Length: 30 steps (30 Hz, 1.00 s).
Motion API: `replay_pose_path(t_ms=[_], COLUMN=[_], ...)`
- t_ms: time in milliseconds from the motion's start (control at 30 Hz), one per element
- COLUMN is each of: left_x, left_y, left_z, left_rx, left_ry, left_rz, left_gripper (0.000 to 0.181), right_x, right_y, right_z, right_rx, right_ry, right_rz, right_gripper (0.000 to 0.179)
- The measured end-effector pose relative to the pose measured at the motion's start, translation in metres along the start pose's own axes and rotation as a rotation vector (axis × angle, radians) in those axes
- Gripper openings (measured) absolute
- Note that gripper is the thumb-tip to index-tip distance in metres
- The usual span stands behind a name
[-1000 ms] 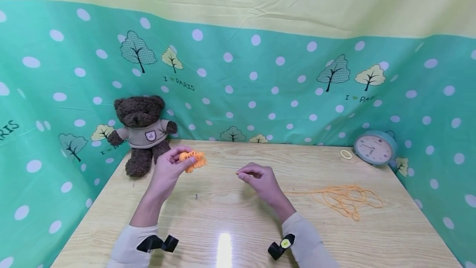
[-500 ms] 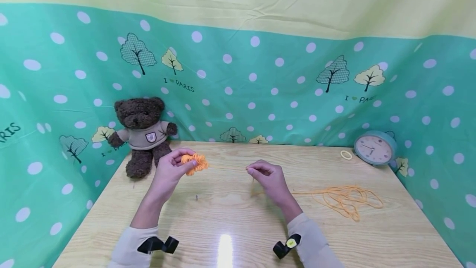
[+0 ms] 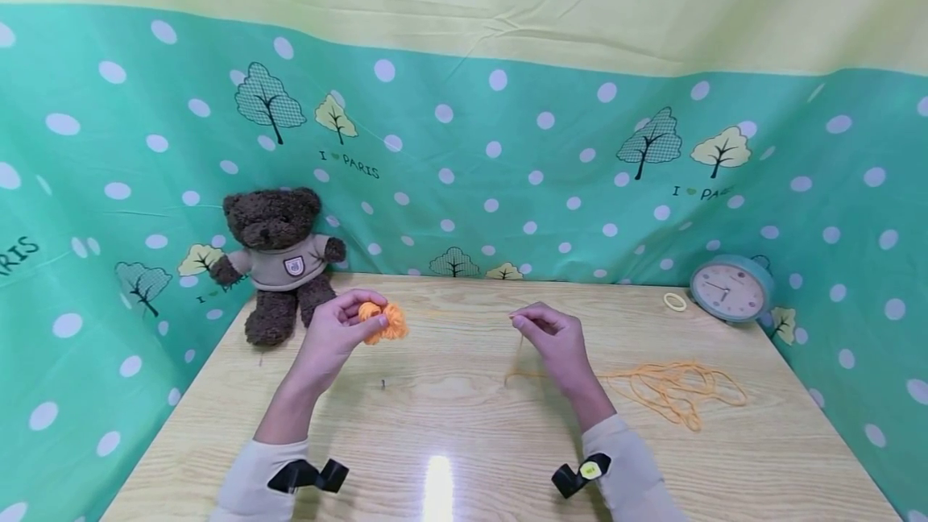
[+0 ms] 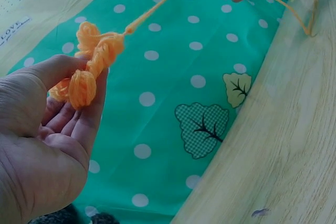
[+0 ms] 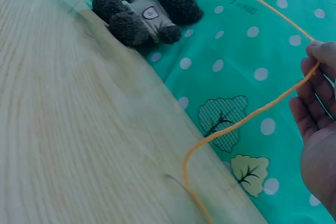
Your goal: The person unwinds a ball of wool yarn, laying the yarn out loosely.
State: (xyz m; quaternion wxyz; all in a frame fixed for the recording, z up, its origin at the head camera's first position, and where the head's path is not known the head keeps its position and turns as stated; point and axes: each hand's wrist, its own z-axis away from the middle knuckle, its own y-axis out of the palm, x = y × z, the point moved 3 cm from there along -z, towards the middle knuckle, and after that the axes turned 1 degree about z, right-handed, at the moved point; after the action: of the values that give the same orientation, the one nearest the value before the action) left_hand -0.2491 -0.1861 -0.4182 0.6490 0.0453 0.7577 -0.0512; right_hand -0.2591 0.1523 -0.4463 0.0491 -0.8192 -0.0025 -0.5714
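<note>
My left hand (image 3: 332, 341) pinches a puffy orange crochet piece (image 4: 100, 59) between thumb and fingers, above the left middle of the table. It looks like plump, looped petals of yarn. From its far end an orange yarn strand (image 4: 160, 4) runs straight across to my right hand (image 3: 560, 345). There the thumb and fingertips pinch the strand, held up over the table. Past the right fingers the yarn sags in a loose curve (image 5: 239, 125) down to the tabletop. It leads on to a loose heap of the same yarn (image 3: 677, 389) at the right.
A dark brown teddy bear (image 3: 274, 260) in a grey top sits at the back left. A blue alarm clock (image 3: 728, 288) stands at the back right beside a small pale ring (image 3: 675, 301). Near the middle lies a small dark bit (image 3: 383, 383) on the wooden table (image 3: 449, 425).
My right hand has moved right and slightly up, away from the left hand, with the yarn pinched in it. The strand between the hands has lengthened. My left hand has shifted only slightly.
</note>
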Motion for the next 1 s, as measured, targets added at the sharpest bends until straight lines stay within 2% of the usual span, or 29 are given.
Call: replay_pose_path(t_ms=[367, 733, 1000], left_x=[-0.001, 0.001, 0.002], left_y=[0.001, 0.003, 0.003], left_z=[0.000, 0.001, 0.001], left_rx=[-0.001, 0.085, 0.067], left_ry=[-0.019, 0.008, -0.032], left_rz=[0.007, -0.044, -0.102], left_gripper=[0.021, 0.031, 0.028], right_x=[0.008, 0.017, 0.019], right_y=[-0.018, -0.023, -0.027], right_z=[0.000, -0.002, -0.004], right_rx=[-0.048, -0.076, -0.139], right_ry=[-0.025, -0.062, -0.051], right_rz=[-0.006, -0.047, -0.013], right_gripper=[0.020, 0.021, 0.018])
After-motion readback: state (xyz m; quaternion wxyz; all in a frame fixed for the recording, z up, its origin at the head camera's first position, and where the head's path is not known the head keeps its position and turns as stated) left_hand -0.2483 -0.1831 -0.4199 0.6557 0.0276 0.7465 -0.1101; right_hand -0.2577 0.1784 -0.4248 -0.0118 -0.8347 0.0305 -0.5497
